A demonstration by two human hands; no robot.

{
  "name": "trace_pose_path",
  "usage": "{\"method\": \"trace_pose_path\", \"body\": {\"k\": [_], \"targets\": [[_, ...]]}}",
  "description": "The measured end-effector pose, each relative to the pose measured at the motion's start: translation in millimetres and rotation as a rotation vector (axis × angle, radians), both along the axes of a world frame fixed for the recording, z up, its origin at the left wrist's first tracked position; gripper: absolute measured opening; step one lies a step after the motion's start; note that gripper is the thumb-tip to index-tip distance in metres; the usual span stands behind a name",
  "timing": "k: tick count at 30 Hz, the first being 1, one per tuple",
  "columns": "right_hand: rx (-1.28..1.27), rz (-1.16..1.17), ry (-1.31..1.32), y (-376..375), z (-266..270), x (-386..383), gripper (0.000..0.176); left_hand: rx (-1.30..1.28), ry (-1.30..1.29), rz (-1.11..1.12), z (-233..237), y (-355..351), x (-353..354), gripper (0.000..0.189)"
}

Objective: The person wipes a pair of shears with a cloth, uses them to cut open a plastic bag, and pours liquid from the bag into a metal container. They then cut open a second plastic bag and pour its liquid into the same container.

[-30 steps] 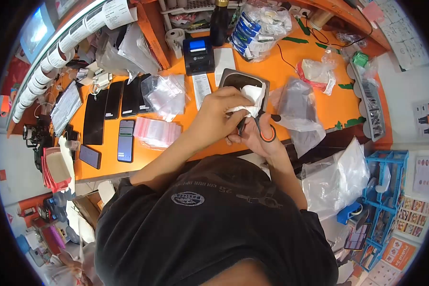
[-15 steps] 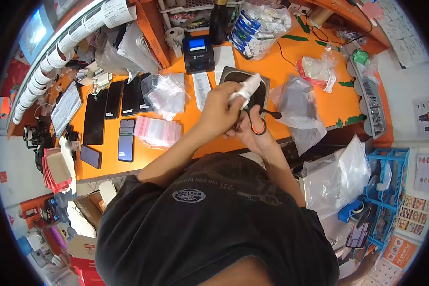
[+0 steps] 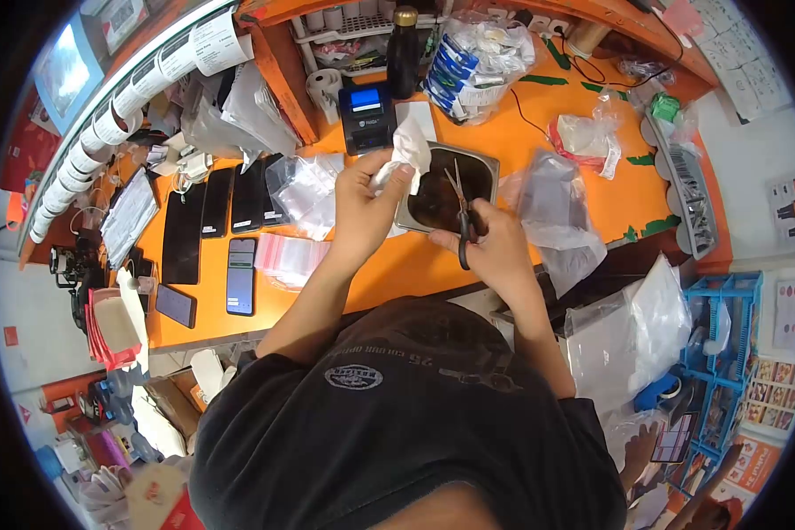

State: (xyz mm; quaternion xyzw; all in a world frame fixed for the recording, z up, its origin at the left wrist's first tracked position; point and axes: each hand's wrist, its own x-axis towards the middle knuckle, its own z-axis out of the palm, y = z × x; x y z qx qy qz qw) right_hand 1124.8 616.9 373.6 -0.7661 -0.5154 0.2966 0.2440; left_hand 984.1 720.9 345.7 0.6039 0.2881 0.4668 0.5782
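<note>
My left hand (image 3: 368, 201) pinches a crumpled white tissue (image 3: 410, 152) at the left rim of a square metal container (image 3: 493, 162). Dark brown contents lie inside the container. In my right hand (image 3: 495, 243) is a pair of black-handled scissors (image 3: 465, 216), blades up and slightly parted over the container. The fingers wrap round the handles. A black printer (image 3: 367, 117) with a lit blue screen stands behind my left hand.
Several phones, one a lit phone (image 3: 241, 276), lie left beside pink-edged plastic bags (image 3: 291, 261). A dark bottle (image 3: 403, 55) stands behind. Clear plastic (image 3: 552, 208) lies right. Another person's hand (image 3: 638, 452) shows at lower right.
My hands have moved apart, the left up and leftward with the tissue. The scissors now point upward, away from the tissue. Another person's hand has appeared at lower right.
</note>
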Motion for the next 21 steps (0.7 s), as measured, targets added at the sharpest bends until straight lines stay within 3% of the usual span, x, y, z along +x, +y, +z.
{"method": "trace_pose_path", "body": {"k": [1,2,3,4,6,8,11,15,19,21], "targets": [[0.000,-0.004,0.001,-0.7,-2.6,0.8,0.039,0.003,0.046,0.031,0.0,1.2,-3.8,0.011],[0.149,-0.050,-0.246,-1.9,-7.4,1.6,0.040,0.005,0.093,0.061,-0.2,0.9,-5.8,0.011],[0.300,-0.096,-0.494,-2.2,-9.7,2.5,0.041,0.180,0.180,0.193,-1.2,-1.2,-6.0,0.010],[0.302,-0.102,-0.496,-1.5,-8.6,3.5,0.041,0.184,0.178,0.187,-0.4,-3.5,-5.4,0.010],[0.305,-0.078,-0.589,0.2,-5.6,3.7,0.041,0.664,0.194,0.315,2.2,-8.5,-4.2,0.019],[0.321,-0.054,-0.629,1.7,-3.6,3.3,0.041,0.848,0.348,0.193,16.3,-12.1,-3.2,0.034],[0.325,0.000,-0.683,3.6,-0.1,4.3,0.041,0.976,0.409,-0.030,9.1,-10.0,4.2,0.038],[0.278,0.052,-0.668,5.7,5.6,5.7,0.045,1.046,0.574,-0.149,-3.2,-7.3,8.5,0.048],[0.250,0.111,-0.559,5.0,6.5,15.0,0.047,1.054,0.544,-0.245,-6.4,-0.9,5.0,0.048],[0.288,0.133,-0.522,5.7,6.9,19.5,0.045,1.176,0.485,-0.278,-8.2,5.3,1.8,0.043]]}}
